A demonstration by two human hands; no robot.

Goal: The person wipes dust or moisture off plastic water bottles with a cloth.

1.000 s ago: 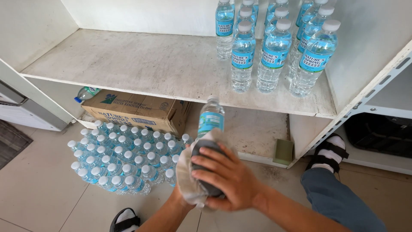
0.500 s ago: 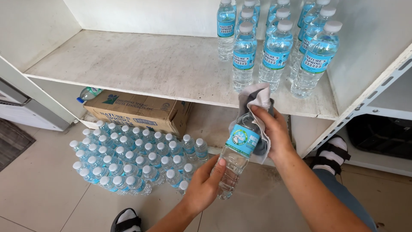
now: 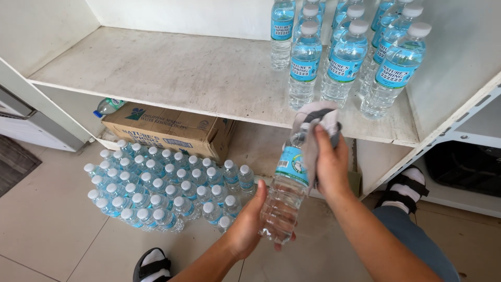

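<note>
ok, our left hand (image 3: 249, 223) clamps the bottle (image 3: 286, 190) base; right hand (image 3: 329, 164) fingers pinch the cloth (image 3: 315, 122) over its cap, so we'd wipe with the base steady.

Head view, downward (close) over shelf (image 3: 172, 78)

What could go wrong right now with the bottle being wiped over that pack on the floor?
1. The bottle is tilted and the left hand grips only its base; a slip would likely drop it onto the bottles on the floor.
2. The right hand presses a cloth over its upper part, close to the shelf edge; a wide stroke might bump the standing shelf bottles and topple them.
</note>
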